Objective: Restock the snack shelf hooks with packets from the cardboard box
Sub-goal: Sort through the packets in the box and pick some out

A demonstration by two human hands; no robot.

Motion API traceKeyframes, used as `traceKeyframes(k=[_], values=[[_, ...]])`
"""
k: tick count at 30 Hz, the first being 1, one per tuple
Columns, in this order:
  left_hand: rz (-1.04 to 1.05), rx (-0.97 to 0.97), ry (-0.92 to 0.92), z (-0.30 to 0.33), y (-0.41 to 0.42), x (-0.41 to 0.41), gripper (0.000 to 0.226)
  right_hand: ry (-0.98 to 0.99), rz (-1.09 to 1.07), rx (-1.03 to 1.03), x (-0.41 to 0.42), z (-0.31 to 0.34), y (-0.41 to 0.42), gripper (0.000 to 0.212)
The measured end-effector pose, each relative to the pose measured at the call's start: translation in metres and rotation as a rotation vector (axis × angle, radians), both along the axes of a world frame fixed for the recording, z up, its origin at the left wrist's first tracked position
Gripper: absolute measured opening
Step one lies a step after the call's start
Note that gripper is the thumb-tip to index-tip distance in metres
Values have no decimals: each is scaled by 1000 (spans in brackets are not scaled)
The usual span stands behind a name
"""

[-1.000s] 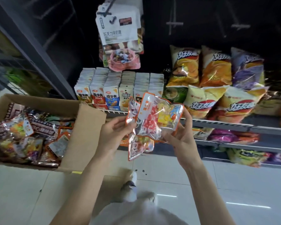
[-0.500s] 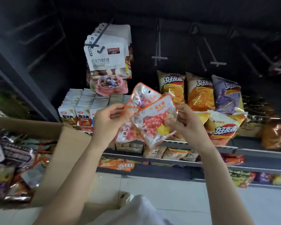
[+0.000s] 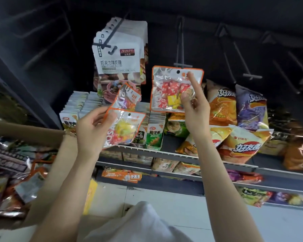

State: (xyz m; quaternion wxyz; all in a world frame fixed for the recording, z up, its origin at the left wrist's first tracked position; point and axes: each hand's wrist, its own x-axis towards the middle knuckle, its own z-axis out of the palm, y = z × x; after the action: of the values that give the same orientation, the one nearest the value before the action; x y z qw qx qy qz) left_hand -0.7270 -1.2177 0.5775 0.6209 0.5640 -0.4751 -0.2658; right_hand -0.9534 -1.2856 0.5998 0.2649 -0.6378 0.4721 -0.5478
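My right hand (image 3: pixel 194 109) pinches candy packet (image 3: pixel 171 89), hole just under empty hook (image 3: pixel 182 64). Left hand (image 3: pixel 93 128) grips spare packets (image 3: pixel 124 123). Next, probably: thread hole onto hook tip.

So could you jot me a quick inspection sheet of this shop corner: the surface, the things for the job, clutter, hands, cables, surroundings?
Surface: pale tiled floor; grey shelf edge in front.
Job's things: an orange-edged candy packet is raised to the empty hook, its hole just below the tip. Two more packets wait in the other hand. The cardboard box at left holds mixed packets.
Clutter: chip bags piled loosely on the shelf.
Hands: left hand pinches the spare packets; right hand pinches the raised packet, forefinger up along its front.
Cables: nothing seen.
Surroundings: white pouches fill one hook; small cartons in rows; more bare hooks to the right.
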Motion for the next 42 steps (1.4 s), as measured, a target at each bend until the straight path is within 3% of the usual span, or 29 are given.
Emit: traceKeyframes(k=[6, 11, 16, 20, 23, 25, 28, 36, 39, 42], values=[[-17, 65, 92, -10, 0, -3, 16, 56, -64, -57, -4, -9, -15, 49], [-83, 130, 198, -5, -3, -8, 18, 355, -233, -55, 2, 1, -57, 44], [-214, 137, 268, 5, -6, -13, 16, 506, -241, -44, -4, 1, -70, 52], [-249, 138, 338, 8, -10, -18, 16, 256, -239, 36, 2, 2, -28, 44], [-281, 136, 380, 9, -13, -24, 19, -129, 75, 442, 8, 1, -1, 36], [-305, 126, 369, 9, -14, -29, 19, -284, 201, 565, 8, -3, 7, 17], [-316, 100, 313, 7, -18, -34, 17, -444, 141, 448, 8, 1, 12, 10], [-321, 47, 210, 14, -31, -54, 15, -219, -100, -46, 4, 26, 4, 19], [-305, 69, 235, 14, -38, -61, 18, -74, -162, -83, 2, 26, -6, 8], [-302, 105, 268, 13, -42, -65, 20, 8, -195, -85, -1, 22, -17, 20]])
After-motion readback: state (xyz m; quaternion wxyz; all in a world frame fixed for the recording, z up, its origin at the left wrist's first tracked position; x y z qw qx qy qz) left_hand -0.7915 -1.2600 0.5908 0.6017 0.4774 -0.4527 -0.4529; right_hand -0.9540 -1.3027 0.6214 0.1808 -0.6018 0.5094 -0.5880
